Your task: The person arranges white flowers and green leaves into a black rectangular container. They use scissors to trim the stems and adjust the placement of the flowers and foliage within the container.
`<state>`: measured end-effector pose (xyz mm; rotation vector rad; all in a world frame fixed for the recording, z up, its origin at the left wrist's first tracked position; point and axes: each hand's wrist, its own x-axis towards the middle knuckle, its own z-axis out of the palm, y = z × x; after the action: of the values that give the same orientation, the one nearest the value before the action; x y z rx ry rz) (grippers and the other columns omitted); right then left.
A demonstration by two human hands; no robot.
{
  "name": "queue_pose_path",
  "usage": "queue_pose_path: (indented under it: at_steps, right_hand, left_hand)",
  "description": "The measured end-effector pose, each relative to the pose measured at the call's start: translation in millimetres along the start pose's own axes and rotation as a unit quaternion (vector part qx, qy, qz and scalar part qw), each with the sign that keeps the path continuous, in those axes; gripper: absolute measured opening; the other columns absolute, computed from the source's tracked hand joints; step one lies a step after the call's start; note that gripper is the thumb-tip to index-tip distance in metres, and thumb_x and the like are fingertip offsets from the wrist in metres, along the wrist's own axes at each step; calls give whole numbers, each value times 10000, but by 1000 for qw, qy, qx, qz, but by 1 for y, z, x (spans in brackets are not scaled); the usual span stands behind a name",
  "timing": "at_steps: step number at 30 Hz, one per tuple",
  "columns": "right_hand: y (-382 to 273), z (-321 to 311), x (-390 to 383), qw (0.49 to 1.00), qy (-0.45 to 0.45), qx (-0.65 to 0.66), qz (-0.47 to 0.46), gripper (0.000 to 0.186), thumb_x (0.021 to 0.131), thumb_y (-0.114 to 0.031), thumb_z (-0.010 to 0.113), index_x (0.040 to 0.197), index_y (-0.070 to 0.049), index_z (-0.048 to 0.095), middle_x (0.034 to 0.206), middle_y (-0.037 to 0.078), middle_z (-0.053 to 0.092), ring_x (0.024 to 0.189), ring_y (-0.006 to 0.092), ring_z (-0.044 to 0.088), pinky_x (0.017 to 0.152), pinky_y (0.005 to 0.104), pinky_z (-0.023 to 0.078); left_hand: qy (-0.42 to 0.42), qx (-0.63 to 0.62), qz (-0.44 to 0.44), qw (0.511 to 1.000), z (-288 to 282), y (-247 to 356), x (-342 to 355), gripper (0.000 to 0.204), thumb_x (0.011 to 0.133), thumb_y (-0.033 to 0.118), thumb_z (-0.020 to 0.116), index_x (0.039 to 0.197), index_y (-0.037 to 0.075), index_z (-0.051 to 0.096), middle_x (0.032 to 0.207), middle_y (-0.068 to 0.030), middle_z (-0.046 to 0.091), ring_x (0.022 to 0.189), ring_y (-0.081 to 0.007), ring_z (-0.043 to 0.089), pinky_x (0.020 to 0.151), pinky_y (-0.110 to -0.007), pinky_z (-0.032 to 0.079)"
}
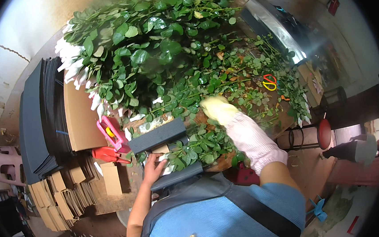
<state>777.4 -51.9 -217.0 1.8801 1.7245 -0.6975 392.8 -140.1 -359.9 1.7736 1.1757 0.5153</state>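
My left hand (154, 166) rests with fingers and thumb apart at the left end of a small bunch of leafy rose stems (201, 149), touching its white-sleeved heads (168, 168). This bunch lies on a dark corrugated sheet (178, 176), whose far side (157, 136) stands raised behind it. My right hand (220, 110), in a yellow glove with a pale pink sleeve above it, is over the leaves beyond the bunch. Motion smears its fingers, so their hold cannot be made out. Scissors (269, 82) with red and yellow handles lie to its right among the greenery.
A large heap of leafy stems (148, 46) with white-sleeved heads fills the table's far side. At left are stacked dark sheets (38, 121), cardboard pieces (66, 195), a pink tape dispenser (113, 133) and a red tool (105, 154). A red round stool (324, 133) stands at right.
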Motion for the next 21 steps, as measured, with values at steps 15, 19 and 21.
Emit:
queue_pose_path:
  at_steps: [15, 19, 21]
  right_hand:
    - [50, -49, -84, 843, 398, 334, -139, 454, 767, 149, 489, 1134, -6, 707, 1329, 150, 694, 1094, 237, 667, 1016, 379, 534]
    - [70, 24, -88, 851, 298, 349, -255, 318, 866, 47, 601, 1143, -37, 732, 893, 84, 691, 810, 195, 622, 772, 365, 525]
    - [55, 39, -80, 942, 168, 286, -56, 181, 895, -20, 617, 1029, -36, 739, 856, 86, 705, 773, 192, 634, 728, 359, 525]
  left_hand:
    - [54, 128, 73, 988, -1, 23, 3, 232, 928, 198, 718, 1120, 74, 762, 1029, -121, 666, 1041, -321, 611, 915, -421, 502]
    - [35, 18, 24, 999, 12, -19, 4, 415, 889, 219, 786, 1254, 67, 659, 1050, -122, 676, 1015, -254, 640, 873, -374, 528]
    - [49, -86, -53, 994, 18, -35, 3, 535, 865, 219, 824, 1324, 62, 599, 1049, -121, 677, 977, -212, 660, 833, -349, 547]
